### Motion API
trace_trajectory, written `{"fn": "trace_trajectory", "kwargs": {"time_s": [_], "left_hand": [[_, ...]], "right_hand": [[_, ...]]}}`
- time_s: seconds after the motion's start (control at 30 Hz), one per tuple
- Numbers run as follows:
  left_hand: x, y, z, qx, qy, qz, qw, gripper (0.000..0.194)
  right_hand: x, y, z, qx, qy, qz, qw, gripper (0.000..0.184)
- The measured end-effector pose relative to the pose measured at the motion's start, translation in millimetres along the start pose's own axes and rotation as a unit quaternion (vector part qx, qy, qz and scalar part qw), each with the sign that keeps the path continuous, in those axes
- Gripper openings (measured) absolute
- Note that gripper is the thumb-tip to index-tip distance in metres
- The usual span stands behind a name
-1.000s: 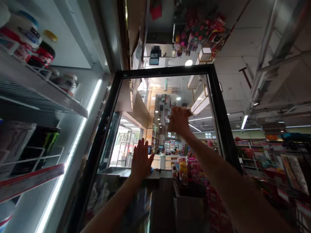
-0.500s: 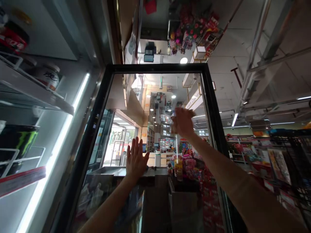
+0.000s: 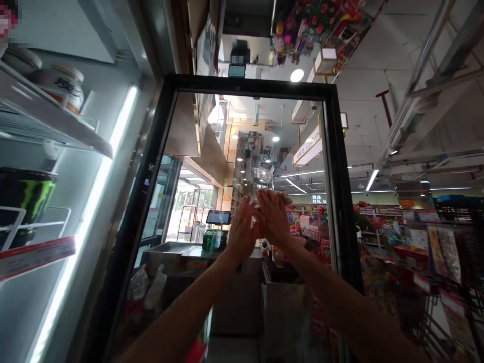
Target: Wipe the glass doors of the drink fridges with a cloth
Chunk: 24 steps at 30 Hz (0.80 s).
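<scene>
A glass door (image 3: 227,307) with a black frame stands before me. My right hand (image 3: 274,217) is raised at the middle of the pane, its fingers over a folded, pale brownish cloth (image 3: 286,196) that shows past the fingertips. Close beside it, my left hand (image 3: 243,232) has its fingers stretched upward, the fingertips near the right hand's. Blur hides whether the two hands touch, or whether the left fingers reach the cloth. Both forearms rise from the lower edge of the picture.
At the left, a lit cooler interior holds wire shelves (image 3: 56,121), a white jar (image 3: 70,88) and a black-green can (image 3: 28,196). Through the pane, a counter with a screen (image 3: 218,217) shows. Store racks (image 3: 434,262) stand at the right.
My left hand has moved right and up, from apart to beside the right hand. My right hand has come down and left with the cloth. The view has shifted slightly.
</scene>
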<state>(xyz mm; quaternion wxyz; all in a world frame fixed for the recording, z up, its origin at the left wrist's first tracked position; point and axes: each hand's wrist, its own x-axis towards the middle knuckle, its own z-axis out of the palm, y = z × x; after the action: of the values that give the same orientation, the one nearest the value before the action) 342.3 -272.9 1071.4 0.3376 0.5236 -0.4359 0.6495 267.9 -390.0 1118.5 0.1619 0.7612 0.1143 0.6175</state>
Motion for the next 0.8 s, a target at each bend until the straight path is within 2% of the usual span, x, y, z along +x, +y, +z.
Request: {"fn": "trace_trajectory", "kwargs": {"time_s": [0.07,0.17,0.23,0.27,0.33,0.37,0.4,0.47,0.5,0.53,0.57,0.6,0.67,0.8], "left_hand": [[16.9,20.0,12.4,-0.013,-0.027,0.018,0.999,0.053],[39.2,45.0,30.2,0.007,-0.051,0.019,0.998,0.055],[47.3,53.2,38.7,0.036,-0.049,0.032,0.998,0.052],[49.0,52.5,40.6,0.054,-0.048,0.045,0.996,0.05],[48.5,36.9,35.7,0.09,-0.052,0.069,0.992,0.046],[46.9,21.2,27.9,0.107,-0.053,0.066,0.991,0.044],[45.0,0.9,16.4,0.122,-0.046,0.041,0.991,0.042],[41.7,-46.1,-14.2,0.158,-0.007,-0.055,0.986,0.04],[41.0,-67.4,-29.8,0.178,0.039,-0.122,0.976,0.041],[41.2,-83.5,-42.6,0.194,0.064,-0.154,0.967,0.045],[42.0,-91.7,-50.6,0.206,0.084,-0.176,0.959,0.047],[43.1,-90.6,-52.4,0.213,0.09,-0.178,0.957,0.048],[44.0,-60.7,-36.5,0.216,0.058,-0.133,0.966,0.048],[32.7,42.3,31.2,0.194,-0.046,0.042,0.979,0.04]], "right_hand": [[-2.5,-2.3,1.3,0.08,0.041,0.038,0.995,0.053],[-7.7,15.8,-14.1,0.165,0.13,0.093,0.973,0.055],[-13.9,36.9,-29.0,0.125,0.154,0.098,0.975,0.054],[-17.9,47.7,-35.4,0.076,0.145,0.091,0.982,0.053],[-26.3,65.5,-43.6,-0.034,0.102,0.072,0.992,0.051],[-29.9,71.3,-45.2,-0.078,0.079,0.063,0.992,0.05],[-32.8,74.8,-45.5,-0.109,0.063,0.059,0.99,0.05],[-35.5,75.6,-43.8,-0.131,0.055,0.062,0.988,0.05],[-35.5,74.0,-42.8,-0.133,0.055,0.064,0.987,0.05],[-35.0,72.0,-41.8,-0.133,0.055,0.065,0.987,0.05],[-34.2,70.0,-41.2,-0.131,0.055,0.065,0.988,0.05],[-33.5,68.7,-40.8,-0.129,0.057,0.064,0.988,0.049],[-33.1,68.6,-40.0,-0.125,0.06,0.061,0.988,0.048],[-35.8,77.3,-35.2,-0.114,0.078,0.039,0.99,0.046]]}}
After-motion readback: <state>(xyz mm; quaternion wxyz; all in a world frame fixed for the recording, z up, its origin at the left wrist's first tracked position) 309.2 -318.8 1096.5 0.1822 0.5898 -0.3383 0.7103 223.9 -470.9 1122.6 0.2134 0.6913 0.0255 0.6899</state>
